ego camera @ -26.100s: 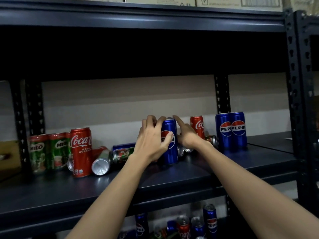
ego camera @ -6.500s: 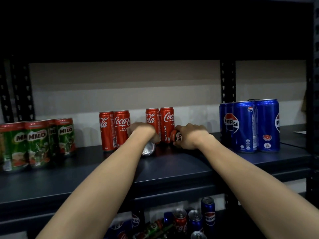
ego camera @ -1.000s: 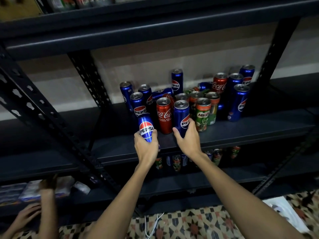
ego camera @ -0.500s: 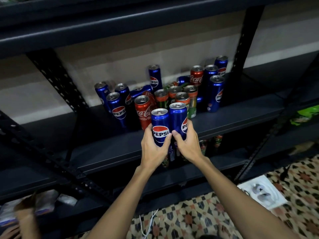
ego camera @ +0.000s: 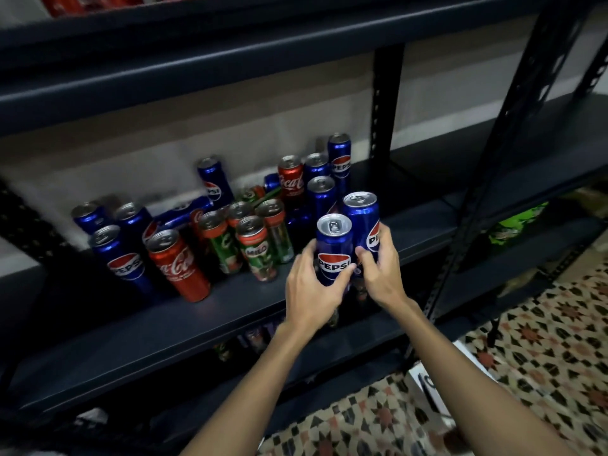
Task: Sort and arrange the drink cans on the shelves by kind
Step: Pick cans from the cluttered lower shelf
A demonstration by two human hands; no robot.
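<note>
Blue Pepsi cans paired: your left hand grips one, right hand another, grouping by kind.

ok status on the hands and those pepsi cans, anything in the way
Left hand grips one Pepsi can. Right hand grips second Pepsi can. Both upright at shelf front. Mixed cans crowd left and behind.

- Dim overall; the dark shelf swallows detail.
- Small glare spots sit on the can tops.
- Motion blur softens the left edge and upper corners.
- Wide-angle bending tilts the uprights.
</note>
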